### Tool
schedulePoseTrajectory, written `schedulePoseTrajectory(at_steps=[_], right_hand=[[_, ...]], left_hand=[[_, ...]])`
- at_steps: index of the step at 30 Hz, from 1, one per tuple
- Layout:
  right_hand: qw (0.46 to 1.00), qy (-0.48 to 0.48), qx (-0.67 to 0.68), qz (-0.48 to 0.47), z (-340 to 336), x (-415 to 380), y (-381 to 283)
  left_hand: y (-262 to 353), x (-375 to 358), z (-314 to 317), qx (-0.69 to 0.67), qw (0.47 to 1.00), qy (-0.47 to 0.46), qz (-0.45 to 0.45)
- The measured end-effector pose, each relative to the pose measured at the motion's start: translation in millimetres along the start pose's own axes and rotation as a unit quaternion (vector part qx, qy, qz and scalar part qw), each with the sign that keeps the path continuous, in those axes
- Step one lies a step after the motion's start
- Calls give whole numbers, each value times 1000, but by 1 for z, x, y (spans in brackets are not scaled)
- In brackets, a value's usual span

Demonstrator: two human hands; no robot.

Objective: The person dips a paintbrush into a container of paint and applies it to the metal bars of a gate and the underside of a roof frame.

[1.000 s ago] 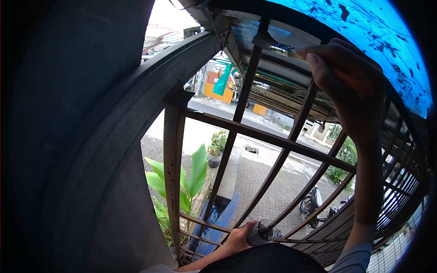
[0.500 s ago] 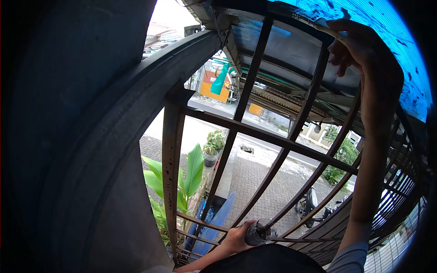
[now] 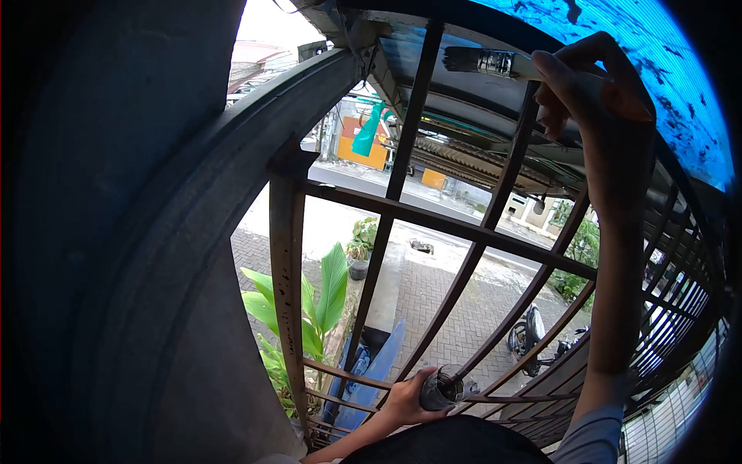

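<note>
Raised at the upper right, my right hand (image 3: 607, 100) is closed around the handle of a paintbrush (image 3: 491, 62). The brush points left, its bristles coated dark, close below the top rail (image 3: 510, 23) of a dark metal fence. Low in the view, my left hand (image 3: 404, 400) wraps round a clear plastic cup (image 3: 440, 393) with dark liquid in it and dark smears on its wall. The cup is held close to the fence bars (image 3: 457, 220), its opening facing up toward me.
A grey concrete wall (image 3: 170, 232) fills the left side. Blue roofing sheet (image 3: 649, 46) with dark patches is at the upper right. Beyond the bars are a leafy plant (image 3: 332, 286), paving (image 3: 433, 309) and a parked motorcycle (image 3: 529, 332).
My right hand has moved slightly left and turned, bringing the brush bristles into clear view below the top rail. My left hand still holds the cup; the view has shifted a little.
</note>
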State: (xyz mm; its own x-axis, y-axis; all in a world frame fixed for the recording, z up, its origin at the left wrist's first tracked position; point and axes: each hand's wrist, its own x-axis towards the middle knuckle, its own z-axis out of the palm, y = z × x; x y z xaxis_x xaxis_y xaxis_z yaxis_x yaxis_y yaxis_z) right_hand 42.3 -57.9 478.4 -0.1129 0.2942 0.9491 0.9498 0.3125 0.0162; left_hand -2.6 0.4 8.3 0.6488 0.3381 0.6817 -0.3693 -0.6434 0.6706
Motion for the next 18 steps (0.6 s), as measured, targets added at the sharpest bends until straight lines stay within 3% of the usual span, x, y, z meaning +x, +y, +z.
schedulePoseTrajectory(at_steps=[7,10,13,16,18], right_hand=[[996,74,18,-43,29,-14,10],[988,51,130,-63,22,-11,0],[990,80,72,-90,37,-16,27],[991,50,121,-33,24,-19,31],[988,76,121,-65,30,-14,30]], left_hand=[[13,5,-4,-24,999,16,17],[13,4,-4,-19,1000,18,14],[17,4,-6,-19,1000,9,-1],[17,6,-6,-13,1000,11,8],[13,4,-3,-7,1000,9,0]])
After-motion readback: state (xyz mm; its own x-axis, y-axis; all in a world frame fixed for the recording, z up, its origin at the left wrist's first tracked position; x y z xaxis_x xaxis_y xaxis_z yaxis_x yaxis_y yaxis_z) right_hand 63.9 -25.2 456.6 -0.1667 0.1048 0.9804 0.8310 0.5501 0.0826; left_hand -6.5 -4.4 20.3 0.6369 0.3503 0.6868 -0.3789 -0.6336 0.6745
